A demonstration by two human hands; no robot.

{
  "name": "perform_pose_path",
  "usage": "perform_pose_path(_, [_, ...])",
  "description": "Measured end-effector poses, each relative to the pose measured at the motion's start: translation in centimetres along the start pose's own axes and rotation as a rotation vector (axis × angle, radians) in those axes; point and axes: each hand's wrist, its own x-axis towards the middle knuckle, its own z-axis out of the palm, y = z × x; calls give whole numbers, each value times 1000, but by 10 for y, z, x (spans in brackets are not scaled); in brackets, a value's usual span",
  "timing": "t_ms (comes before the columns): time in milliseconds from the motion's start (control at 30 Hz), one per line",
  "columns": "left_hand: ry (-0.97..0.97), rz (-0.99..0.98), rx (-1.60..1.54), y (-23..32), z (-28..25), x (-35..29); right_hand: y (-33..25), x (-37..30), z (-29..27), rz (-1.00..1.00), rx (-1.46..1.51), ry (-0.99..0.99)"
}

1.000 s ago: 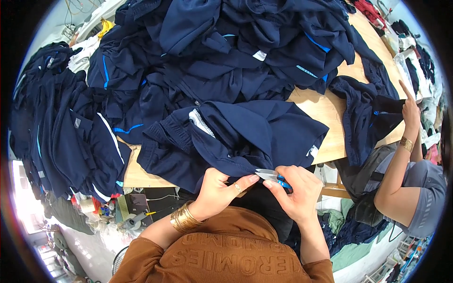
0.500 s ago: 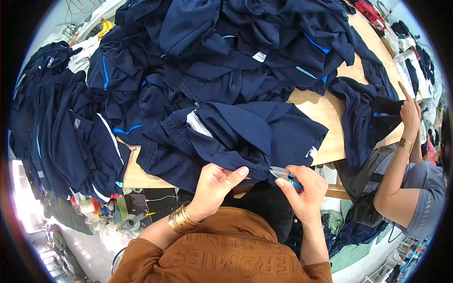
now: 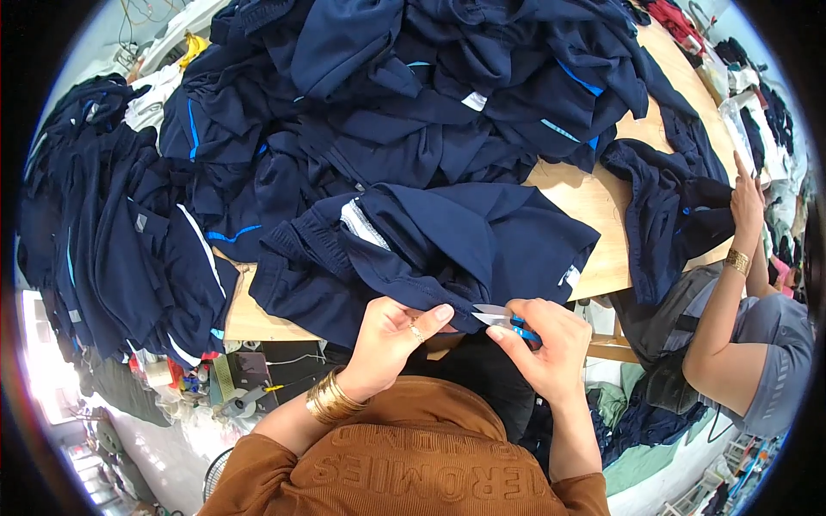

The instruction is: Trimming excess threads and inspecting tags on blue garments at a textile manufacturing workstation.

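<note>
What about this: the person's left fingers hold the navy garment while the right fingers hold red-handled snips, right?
Not quite: the snips are blue-handled, not red-handled, as the head view shows. The left fingers do hold the navy garment, and the right fingers hold the snips.

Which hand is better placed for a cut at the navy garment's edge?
Right, most likely: the right hand holds the small snips, blades parted near that edge, whereas the left hand pinches the navy garment.
</note>
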Motion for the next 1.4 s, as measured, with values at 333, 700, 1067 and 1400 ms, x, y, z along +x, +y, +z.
perform_pose_path(333, [16, 18, -136, 1, 3, 0, -3, -3, 0, 71, 74, 14])
perform_pose_path(700, [58, 76, -57, 0, 5, -2, -9, -3, 0, 68, -56, 67])
perform_pose_path(1067, [40, 149, -6, 4, 5, -4, -8, -3, 0, -42, -220, 75])
perform_pose_path(1400, [36, 170, 18, 3, 5, -6, -8, -4, 0, -72, -247, 90])
